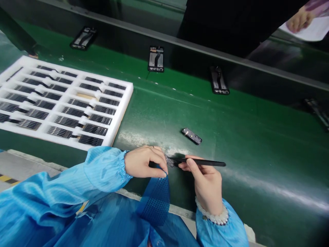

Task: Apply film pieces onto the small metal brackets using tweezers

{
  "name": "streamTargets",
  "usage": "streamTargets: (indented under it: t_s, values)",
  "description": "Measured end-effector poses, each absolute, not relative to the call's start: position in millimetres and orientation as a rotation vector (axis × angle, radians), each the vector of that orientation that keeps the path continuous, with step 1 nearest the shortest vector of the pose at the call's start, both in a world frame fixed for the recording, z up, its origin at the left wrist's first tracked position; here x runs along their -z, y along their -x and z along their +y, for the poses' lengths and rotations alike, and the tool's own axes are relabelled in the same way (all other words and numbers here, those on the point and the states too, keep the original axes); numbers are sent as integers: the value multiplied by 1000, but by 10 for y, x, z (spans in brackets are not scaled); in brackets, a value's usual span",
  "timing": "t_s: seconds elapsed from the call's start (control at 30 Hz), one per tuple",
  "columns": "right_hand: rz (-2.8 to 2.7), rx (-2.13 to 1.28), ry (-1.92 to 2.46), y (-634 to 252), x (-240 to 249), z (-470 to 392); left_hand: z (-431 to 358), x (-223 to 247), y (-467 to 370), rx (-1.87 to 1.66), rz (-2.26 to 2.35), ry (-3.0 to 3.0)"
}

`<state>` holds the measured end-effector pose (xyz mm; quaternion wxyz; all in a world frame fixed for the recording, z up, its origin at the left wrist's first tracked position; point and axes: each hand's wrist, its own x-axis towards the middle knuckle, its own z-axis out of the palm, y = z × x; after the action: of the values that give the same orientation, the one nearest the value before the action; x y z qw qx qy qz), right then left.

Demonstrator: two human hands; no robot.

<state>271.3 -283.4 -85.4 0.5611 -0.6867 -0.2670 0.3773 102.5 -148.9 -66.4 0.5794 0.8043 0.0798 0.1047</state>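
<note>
My left hand point(146, 162) is closed, thumb and fingers pinched at the top of a blue strip point(156, 200) covered in rows of small dots, which hangs down towards my lap. Just past those fingertips is a small grey-black part point(169, 161); whether my left fingers also grip it is hard to see. Black tweezers point(205, 162) lie in my right hand point(207, 178), their tip pointing left at the small part. A separate dark oblong module point(192, 136) rests on the green bench beyond my hands.
To the left, a white foam tray point(130, 90) holds many black flex-cable parts in slots. Along the green surface point(231, 127), phone frames point(156, 59) lie spaced out near a long rail point(164, 33). Another person's hand point(300, 20) shows at the far right.
</note>
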Motion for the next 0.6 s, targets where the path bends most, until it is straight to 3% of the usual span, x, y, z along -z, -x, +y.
streamTargets:
  t_s: [0.6]
  values:
    - [-656,-863,1826,-2683,854,-2888,-1461,717,-1002,-60,346,-2231]
